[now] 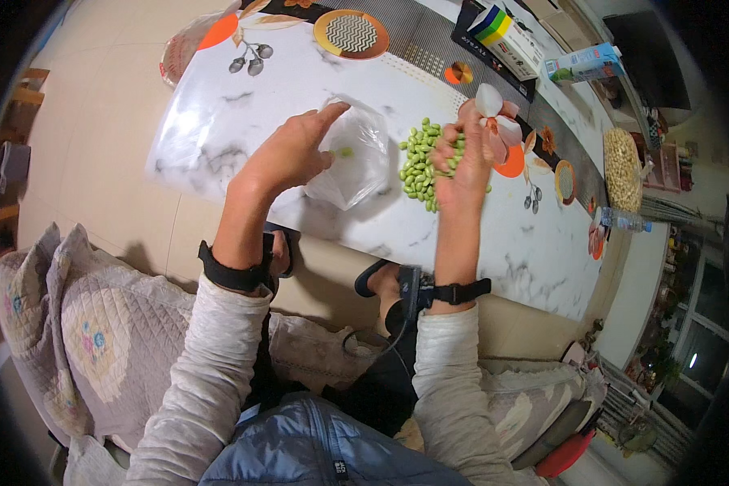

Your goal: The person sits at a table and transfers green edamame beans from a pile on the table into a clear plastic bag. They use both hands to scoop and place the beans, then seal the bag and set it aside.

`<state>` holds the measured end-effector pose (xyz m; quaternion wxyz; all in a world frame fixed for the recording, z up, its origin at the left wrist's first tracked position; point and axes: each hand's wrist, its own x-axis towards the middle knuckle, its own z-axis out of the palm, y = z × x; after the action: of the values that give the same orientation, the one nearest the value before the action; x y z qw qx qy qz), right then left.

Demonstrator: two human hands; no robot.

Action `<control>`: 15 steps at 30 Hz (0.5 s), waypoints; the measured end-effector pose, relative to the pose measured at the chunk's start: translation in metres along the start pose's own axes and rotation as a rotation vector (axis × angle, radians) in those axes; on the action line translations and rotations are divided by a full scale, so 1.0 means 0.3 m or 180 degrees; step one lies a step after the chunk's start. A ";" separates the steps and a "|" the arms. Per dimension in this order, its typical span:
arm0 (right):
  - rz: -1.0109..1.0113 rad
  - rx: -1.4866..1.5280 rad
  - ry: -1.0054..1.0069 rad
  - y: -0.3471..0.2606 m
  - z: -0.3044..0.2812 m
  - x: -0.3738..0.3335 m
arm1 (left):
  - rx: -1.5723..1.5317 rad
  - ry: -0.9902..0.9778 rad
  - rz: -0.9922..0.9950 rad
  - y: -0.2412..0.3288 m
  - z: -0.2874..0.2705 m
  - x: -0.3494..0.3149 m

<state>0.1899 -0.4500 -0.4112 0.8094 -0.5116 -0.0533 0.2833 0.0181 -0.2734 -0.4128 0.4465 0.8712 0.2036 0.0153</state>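
A loose pile of shelled green beans [419,166] lies on the marble-patterned tabletop [219,130]. My right hand [463,158] is over the right side of this pile, its fingers curled in among the beans. How many it grips is hidden by the fingers. Left of the pile sits a clear plastic bag [355,178], with a small bit of green showing inside. At the bag's left edge is my left hand [293,150], thumb and index finger spread apart, the index finger touching the upper rim. Its other fingers are mostly hidden.
A carton [506,44] and a blue drink carton [583,63] occupy the table's far side. Farther right are a bag of pale pieces [623,170] and a plastic bottle [624,219]. A quilted sofa cover [97,324] lies on the left; black straps circle both wrists.
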 end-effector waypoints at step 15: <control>0.0086 -0.0718 -0.0398 0.243 0.275 -0.115 | -0.0631 -0.0331 -0.0424 0.048 -0.076 -0.032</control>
<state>0.1005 -0.3789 -0.4281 0.7379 -0.5815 -0.1283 0.3178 0.0096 -0.2668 -0.3862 0.5404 0.8069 0.2351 -0.0396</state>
